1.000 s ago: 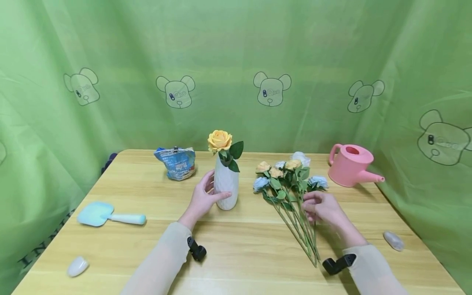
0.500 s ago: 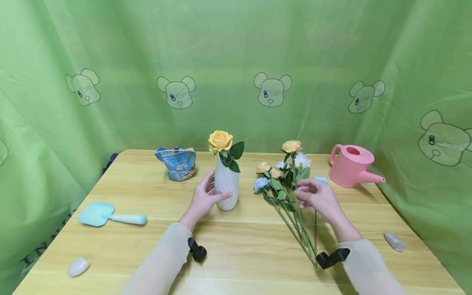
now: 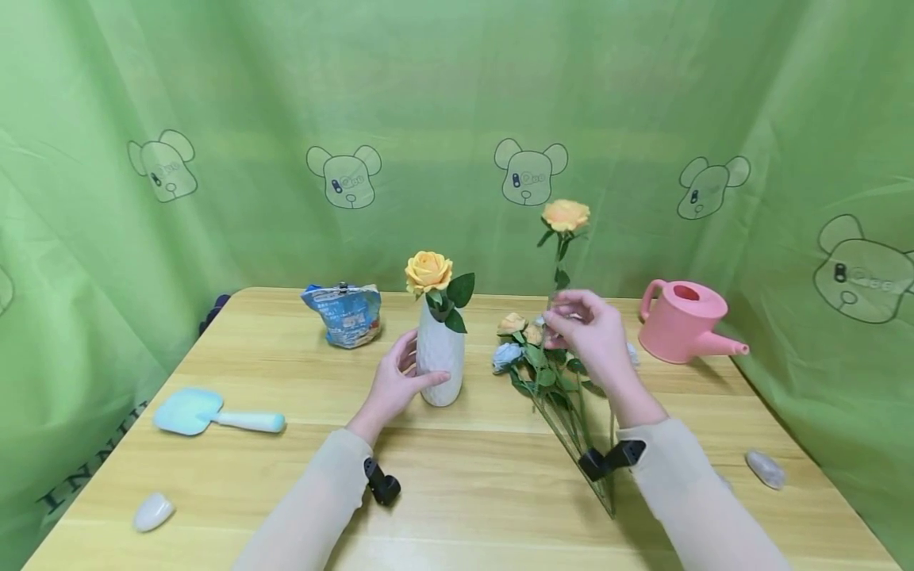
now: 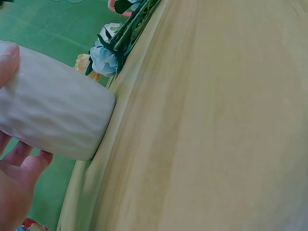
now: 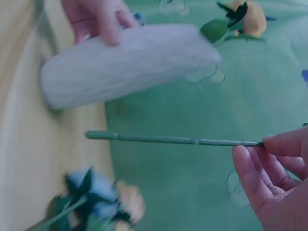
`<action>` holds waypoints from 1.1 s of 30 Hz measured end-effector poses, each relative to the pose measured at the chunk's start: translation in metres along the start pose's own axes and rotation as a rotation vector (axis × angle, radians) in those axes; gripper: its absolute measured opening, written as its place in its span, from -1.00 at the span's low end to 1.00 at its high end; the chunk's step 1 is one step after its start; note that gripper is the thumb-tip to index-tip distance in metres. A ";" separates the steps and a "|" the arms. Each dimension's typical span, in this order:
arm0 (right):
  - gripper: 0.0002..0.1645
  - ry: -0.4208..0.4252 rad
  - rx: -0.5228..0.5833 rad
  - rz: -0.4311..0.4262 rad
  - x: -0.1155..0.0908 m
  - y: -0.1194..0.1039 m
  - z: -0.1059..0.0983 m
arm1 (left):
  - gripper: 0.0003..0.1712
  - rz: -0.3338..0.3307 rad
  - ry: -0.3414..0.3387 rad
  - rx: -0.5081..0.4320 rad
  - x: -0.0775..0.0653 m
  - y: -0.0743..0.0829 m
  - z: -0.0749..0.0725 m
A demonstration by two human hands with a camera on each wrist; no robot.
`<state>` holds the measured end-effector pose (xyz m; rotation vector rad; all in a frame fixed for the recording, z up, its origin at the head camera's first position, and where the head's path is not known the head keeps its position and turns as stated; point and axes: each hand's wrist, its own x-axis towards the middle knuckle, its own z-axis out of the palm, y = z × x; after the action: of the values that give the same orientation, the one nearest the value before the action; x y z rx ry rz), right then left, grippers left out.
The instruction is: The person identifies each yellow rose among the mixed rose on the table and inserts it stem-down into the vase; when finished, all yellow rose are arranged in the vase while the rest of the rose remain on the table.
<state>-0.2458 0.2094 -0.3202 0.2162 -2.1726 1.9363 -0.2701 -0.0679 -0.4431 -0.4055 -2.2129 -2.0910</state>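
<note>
A white textured vase (image 3: 439, 353) stands upright on the table, a yellow rose (image 3: 428, 272) with green leaves in its mouth. My left hand (image 3: 394, 386) grips the vase round its lower body. Over the bunch of roses (image 3: 546, 377), my right hand (image 3: 589, 329) pinches a peach rose (image 3: 566, 216) by its stem. In the right wrist view the bare lower stem (image 5: 159, 139) sticks out past the thumb and fingers, apart from the vase (image 5: 130, 62). Blue and peach blooms show in the bunch; my right hand and sleeve hide part of it.
Behind the vase, to its left, is a clipped blue bag (image 3: 346, 316). A pink watering can (image 3: 683, 321) stands at the back right. A light-blue shovel (image 3: 217, 412) lies at left. Pale stones (image 3: 153, 512) rest near both sides. Green curtain surrounds the table.
My right hand has lifted the peach rose up out of the bunch and moved a little left with it. The left hand still holds the vase in place.
</note>
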 end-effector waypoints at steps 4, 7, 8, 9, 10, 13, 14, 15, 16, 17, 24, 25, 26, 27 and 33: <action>-0.57 0.021 -0.013 -0.078 0.014 -0.027 0.015 | -0.08 0.000 0.003 -0.006 0.000 0.000 0.000; -0.56 0.044 0.023 -0.116 0.026 -0.047 0.028 | -0.08 0.002 0.006 -0.005 0.000 0.000 0.000; -0.56 0.052 0.043 -0.130 0.029 -0.054 0.032 | -0.07 0.002 0.006 -0.005 0.000 -0.001 0.000; -0.58 0.060 0.064 -0.144 0.033 -0.059 0.036 | -0.07 0.003 0.004 -0.005 0.000 -0.001 0.000; -0.59 0.065 0.094 -0.155 0.037 -0.065 0.041 | -0.06 0.004 0.002 -0.004 0.000 -0.002 0.000; -0.63 0.074 0.141 -0.207 0.045 -0.078 0.052 | -0.04 0.004 -0.003 -0.001 0.000 -0.002 -0.001; -0.64 0.077 0.152 -0.220 0.047 -0.082 0.056 | -0.04 0.002 -0.002 0.002 0.000 -0.003 -0.001; -0.64 0.084 0.164 -0.234 0.049 -0.085 0.059 | -0.04 0.001 -0.002 0.003 0.000 -0.003 -0.001; -0.64 0.089 0.180 -0.247 0.051 -0.088 0.062 | -0.04 0.004 -0.002 0.002 0.000 -0.003 -0.001; -0.64 0.098 0.191 -0.261 0.053 -0.092 0.065 | -0.05 0.006 -0.001 0.001 0.000 -0.003 -0.001; -0.63 0.122 0.306 -0.307 0.068 -0.103 0.083 | -0.09 0.020 -0.009 -0.004 0.000 0.001 -0.003; -0.64 0.112 0.302 -0.308 0.070 -0.101 0.085 | -0.09 0.022 -0.010 -0.005 0.000 0.001 -0.003; -0.65 0.098 0.295 -0.303 0.072 -0.098 0.087 | -0.08 0.029 -0.002 -0.001 0.001 -0.004 -0.003; -0.65 0.079 0.284 -0.295 0.074 -0.095 0.089 | -0.09 0.031 -0.003 0.000 0.001 -0.004 -0.003; -0.68 -0.030 0.244 -0.242 0.079 -0.077 0.095 | -0.11 0.033 -0.009 0.006 0.001 -0.005 -0.002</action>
<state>-0.3083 0.1091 -0.2357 0.5261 -1.8241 2.0607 -0.2727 -0.0699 -0.4476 -0.4485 -2.2019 -2.0694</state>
